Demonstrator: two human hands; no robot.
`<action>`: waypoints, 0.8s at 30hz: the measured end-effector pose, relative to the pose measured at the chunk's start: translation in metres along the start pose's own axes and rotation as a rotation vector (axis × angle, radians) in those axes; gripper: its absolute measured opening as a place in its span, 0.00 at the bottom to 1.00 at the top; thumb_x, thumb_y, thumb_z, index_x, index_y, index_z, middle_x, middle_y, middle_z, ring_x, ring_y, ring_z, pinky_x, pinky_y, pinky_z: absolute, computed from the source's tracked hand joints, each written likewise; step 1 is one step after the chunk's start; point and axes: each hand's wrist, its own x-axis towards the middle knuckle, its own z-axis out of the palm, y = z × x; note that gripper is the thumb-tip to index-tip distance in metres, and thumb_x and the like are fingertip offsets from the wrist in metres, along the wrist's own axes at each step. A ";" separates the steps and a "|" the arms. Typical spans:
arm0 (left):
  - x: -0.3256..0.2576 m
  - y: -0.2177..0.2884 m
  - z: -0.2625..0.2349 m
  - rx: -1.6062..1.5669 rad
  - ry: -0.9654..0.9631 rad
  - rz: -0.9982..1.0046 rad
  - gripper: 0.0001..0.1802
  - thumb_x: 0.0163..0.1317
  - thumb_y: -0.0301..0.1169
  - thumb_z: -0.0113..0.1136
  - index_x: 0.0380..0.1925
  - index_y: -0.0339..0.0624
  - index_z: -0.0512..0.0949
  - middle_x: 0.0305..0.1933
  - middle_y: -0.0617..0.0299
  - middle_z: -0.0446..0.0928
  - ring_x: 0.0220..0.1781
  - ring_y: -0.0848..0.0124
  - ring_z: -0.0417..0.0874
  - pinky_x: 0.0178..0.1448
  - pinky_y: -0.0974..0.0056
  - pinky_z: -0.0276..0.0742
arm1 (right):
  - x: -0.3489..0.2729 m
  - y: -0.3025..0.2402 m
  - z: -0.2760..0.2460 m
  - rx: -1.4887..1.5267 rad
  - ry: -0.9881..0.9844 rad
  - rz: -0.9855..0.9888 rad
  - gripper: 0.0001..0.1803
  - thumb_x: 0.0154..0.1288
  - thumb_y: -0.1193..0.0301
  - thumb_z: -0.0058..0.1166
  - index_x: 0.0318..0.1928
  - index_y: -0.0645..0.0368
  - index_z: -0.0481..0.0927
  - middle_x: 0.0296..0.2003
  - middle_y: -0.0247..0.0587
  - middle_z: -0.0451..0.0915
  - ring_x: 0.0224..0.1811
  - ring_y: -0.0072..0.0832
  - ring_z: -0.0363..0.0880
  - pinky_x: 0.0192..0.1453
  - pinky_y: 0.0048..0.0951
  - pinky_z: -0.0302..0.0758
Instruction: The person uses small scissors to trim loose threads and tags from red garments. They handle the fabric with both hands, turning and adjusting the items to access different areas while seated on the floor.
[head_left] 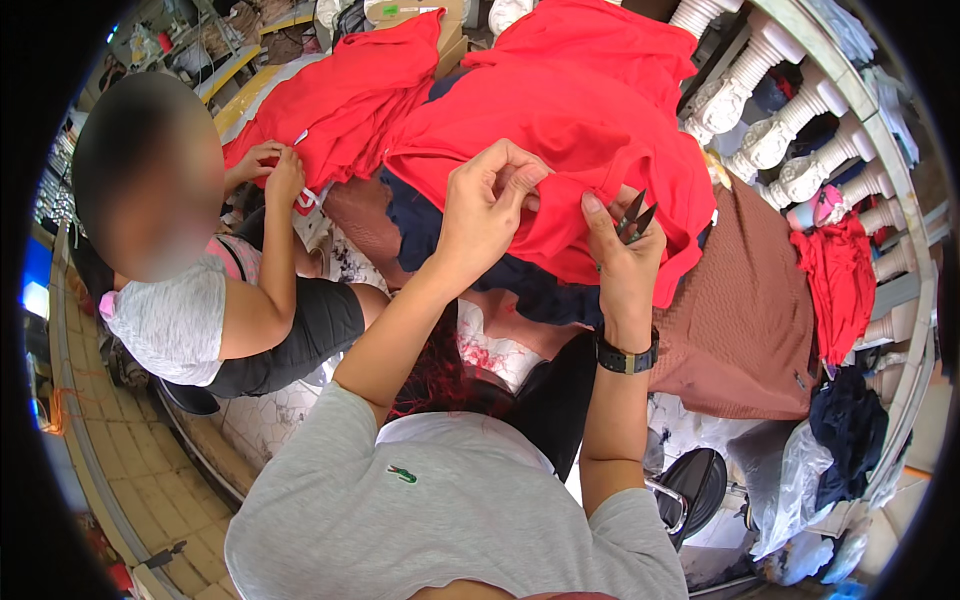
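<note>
A red garment [560,115] of thin cloth is spread in front of me over a dark navy cloth. My left hand [482,208] is closed, pinching the garment's near edge between thumb and fingers. My right hand [628,262] is closed around small dark thread snips [636,220], whose two pointed blades stick up apart from the fist. The right thumb also presses on the red cloth beside the blades. Part of the snips is hidden in the palm, and the left fingertips are partly covered by the hand itself.
At my left a seated co-worker handles another red garment [345,100] with both hands. Brown textured cloth [735,310] hangs at the right. Beyond it, a white balustrade [765,140] curves round, with a red cloth [838,285] and plastic bags [795,485] near it.
</note>
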 end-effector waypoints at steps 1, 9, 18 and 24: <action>-0.001 0.004 0.002 -0.057 0.021 -0.018 0.09 0.77 0.32 0.54 0.39 0.38 0.77 0.43 0.58 0.82 0.39 0.75 0.82 0.48 0.68 0.85 | -0.001 0.000 0.001 0.026 0.005 -0.008 0.12 0.69 0.73 0.66 0.49 0.63 0.83 0.38 0.31 0.85 0.36 0.13 0.77 0.42 0.15 0.73; 0.003 -0.006 -0.009 -0.061 0.034 0.127 0.10 0.78 0.31 0.53 0.40 0.36 0.77 0.40 0.61 0.79 0.38 0.76 0.80 0.45 0.71 0.78 | -0.001 -0.002 -0.003 0.047 0.048 0.037 0.11 0.68 0.71 0.67 0.48 0.62 0.83 0.30 0.22 0.79 0.23 0.06 0.61 0.24 0.15 0.54; 0.008 0.007 0.000 0.286 0.000 0.411 0.05 0.71 0.26 0.61 0.40 0.35 0.81 0.39 0.62 0.80 0.40 0.77 0.79 0.47 0.69 0.77 | -0.002 -0.003 -0.002 0.044 0.051 0.022 0.05 0.71 0.75 0.62 0.45 0.61 0.82 0.21 0.17 0.67 0.17 0.07 0.55 0.21 0.19 0.46; 0.004 0.008 0.001 0.006 -0.020 0.030 0.08 0.75 0.29 0.58 0.38 0.36 0.79 0.40 0.61 0.81 0.38 0.78 0.79 0.46 0.69 0.78 | -0.002 0.000 -0.010 0.109 0.030 0.071 0.08 0.69 0.73 0.66 0.45 0.61 0.81 0.23 0.18 0.71 0.19 0.06 0.58 0.22 0.16 0.50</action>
